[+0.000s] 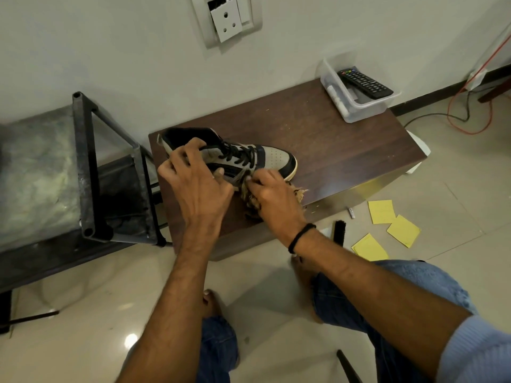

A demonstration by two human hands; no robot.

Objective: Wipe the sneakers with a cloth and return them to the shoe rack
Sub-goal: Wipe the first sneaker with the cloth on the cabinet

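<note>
A grey and black high-top sneaker (272,156) with black laces stands on the low dark wooden table (331,139), toe pointing right. My left hand (196,183) grips the sneaker's ankle and near side, fingers curled over the collar. My right hand (272,193) holds a bunched tan patterned cloth (300,193) against the sneaker's near side by the sole. Most of the cloth is hidden under that hand. The black shoe rack (88,167) stands to the left of the table.
A clear plastic bin (359,106) holding a black remote (365,82) sits at the table's far right corner. Yellow paper squares (383,211), a black brush (339,230) and cables (470,117) lie on the tiled floor to the right. My knees are below.
</note>
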